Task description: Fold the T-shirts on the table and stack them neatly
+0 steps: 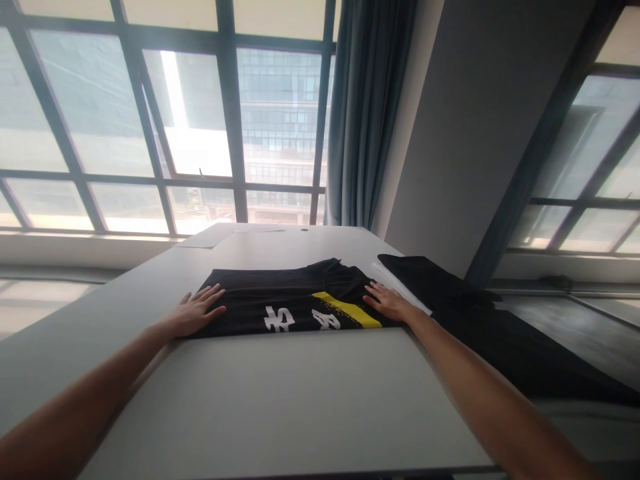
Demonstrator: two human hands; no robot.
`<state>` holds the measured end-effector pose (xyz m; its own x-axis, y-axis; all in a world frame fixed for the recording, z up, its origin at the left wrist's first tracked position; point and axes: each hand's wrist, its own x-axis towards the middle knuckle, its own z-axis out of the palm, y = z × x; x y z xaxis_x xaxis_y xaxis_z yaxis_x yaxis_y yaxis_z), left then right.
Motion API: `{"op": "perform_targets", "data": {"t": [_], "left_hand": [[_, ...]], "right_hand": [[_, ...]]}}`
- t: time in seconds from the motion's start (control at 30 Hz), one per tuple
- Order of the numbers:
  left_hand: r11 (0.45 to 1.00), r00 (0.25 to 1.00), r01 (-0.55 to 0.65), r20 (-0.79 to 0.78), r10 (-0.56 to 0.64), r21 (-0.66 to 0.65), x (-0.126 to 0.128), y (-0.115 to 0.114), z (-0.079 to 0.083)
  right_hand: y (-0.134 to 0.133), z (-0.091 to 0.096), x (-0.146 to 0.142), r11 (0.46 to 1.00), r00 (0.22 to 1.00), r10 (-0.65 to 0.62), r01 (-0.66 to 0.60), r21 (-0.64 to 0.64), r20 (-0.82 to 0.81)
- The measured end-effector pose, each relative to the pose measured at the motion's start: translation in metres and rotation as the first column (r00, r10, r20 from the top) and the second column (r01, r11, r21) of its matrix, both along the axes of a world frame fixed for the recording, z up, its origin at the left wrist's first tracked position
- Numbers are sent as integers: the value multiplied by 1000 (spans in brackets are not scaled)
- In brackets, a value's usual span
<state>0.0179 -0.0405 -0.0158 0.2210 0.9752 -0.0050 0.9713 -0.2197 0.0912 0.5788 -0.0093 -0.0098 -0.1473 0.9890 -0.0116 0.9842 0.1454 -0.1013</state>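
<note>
A black T-shirt [260, 293] with white lettering and a yellow stripe lies folded lengthwise on the white table [290, 400]. Its straight folded edge faces me, and a sleeve shows on the far right side. My left hand [197, 310] rests flat on the shirt's left end, fingers spread. On the right end, by the yellow stripe, my right hand [387, 301] lies flat with its fingers stretched out. Neither hand grips the cloth.
Dark cloth [435, 283] hangs over the table's right edge, with something white beneath part of it. A sheet of paper [205, 241] lies at the far left of the table. Behind stand large windows [280, 120], a grey-blue curtain [363, 120] and a pillar [470, 120].
</note>
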Motion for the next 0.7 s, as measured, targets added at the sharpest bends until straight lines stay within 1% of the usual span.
{"op": "perform_targets", "data": {"t": [0.1,0.2,0.3,0.37,0.43,0.5,0.6,0.7], "left_hand": [[998,1000,-4,10,5,-66,-3,2,9],[989,999,20,39,-15,-143,-6,13,29],[983,997,10,76,5,-184,-8,34,49],[990,997,-29,69,39,-141,-7,54,54],[997,998,-52,30,53,-49,-7,74,51],[998,998,-62,-20,62,16,-7,94,43],[992,990,-122,-70,124,32,-9,119,31],[986,983,-163,-83,165,30,-14,142,27]], "right_hand": [[2,12,-4,999,1000,-29,29,-46,9],[13,34,-13,996,995,-70,73,-50,65],[35,56,-26,982,975,-157,171,-81,155],[54,65,-35,980,966,-182,193,-45,183],[76,68,-46,985,971,-172,174,2,167],[99,66,-57,991,983,-132,131,13,130],[134,55,-74,999,995,-45,42,28,94],[168,43,-86,999,996,6,-10,48,87]]}}
